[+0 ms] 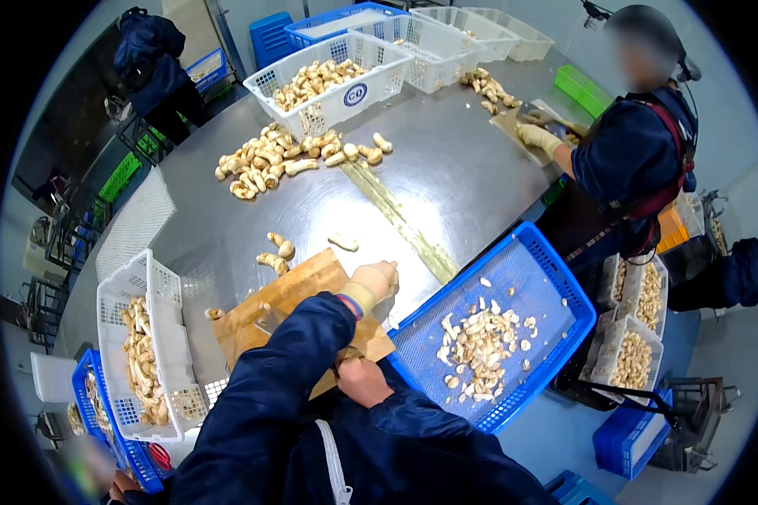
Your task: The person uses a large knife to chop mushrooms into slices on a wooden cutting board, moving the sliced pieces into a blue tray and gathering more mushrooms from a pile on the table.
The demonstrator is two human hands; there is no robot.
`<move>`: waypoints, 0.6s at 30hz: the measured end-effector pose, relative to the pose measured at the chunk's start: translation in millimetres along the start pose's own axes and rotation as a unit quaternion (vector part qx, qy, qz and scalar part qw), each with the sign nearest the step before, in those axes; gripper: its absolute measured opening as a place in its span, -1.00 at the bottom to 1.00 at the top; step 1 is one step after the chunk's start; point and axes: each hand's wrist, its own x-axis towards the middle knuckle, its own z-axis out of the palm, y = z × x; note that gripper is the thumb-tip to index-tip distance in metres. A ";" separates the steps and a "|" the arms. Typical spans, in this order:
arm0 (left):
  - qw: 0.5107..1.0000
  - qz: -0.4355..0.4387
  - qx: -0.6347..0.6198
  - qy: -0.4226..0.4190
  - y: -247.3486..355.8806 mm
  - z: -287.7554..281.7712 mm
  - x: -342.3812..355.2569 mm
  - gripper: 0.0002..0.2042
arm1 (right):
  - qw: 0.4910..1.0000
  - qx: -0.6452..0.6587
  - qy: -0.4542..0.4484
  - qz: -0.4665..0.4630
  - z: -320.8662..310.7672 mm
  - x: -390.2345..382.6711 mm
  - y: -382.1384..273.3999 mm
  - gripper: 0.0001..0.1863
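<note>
Here, head view, we list: one knife [269,320], over the wooden cutting board [307,282], grey-bladed, long axis slanting, tip end toward upper left, its middle hidden by the left sleeve [299,345]; one pale, smooth mushroom [343,242], on the steel table [446,160], lengthwise left to right, drooping rightward. Right hand [364,382]: clenched around the knife. Left hand [376,283], near the mushroom: fingers curled; we cannot tell whether they hold anything.

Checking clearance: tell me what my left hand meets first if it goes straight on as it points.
The left hand would likely meet the greenish-brown strip on the metal table first; depth is unclear, so it may pass above.
</note>
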 end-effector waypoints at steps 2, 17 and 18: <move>0.957 -0.090 -0.243 0.127 -5.9 -31.2 -26.7 -0.80 | 0.998 0.023 -0.055 0.033 -11.2 3.5 -7.0 -0.82; 0.377 -0.081 -0.886 0.257 -103.8 71.2 -216.0 -0.68 | 0.731 0.571 -0.121 0.353 -32.5 62.2 -33.3 -0.80; 0.369 -0.082 -0.886 0.269 -109.2 83.5 -220.3 -0.68 | 0.742 0.552 -0.099 0.368 -36.2 60.6 -44.6 -0.82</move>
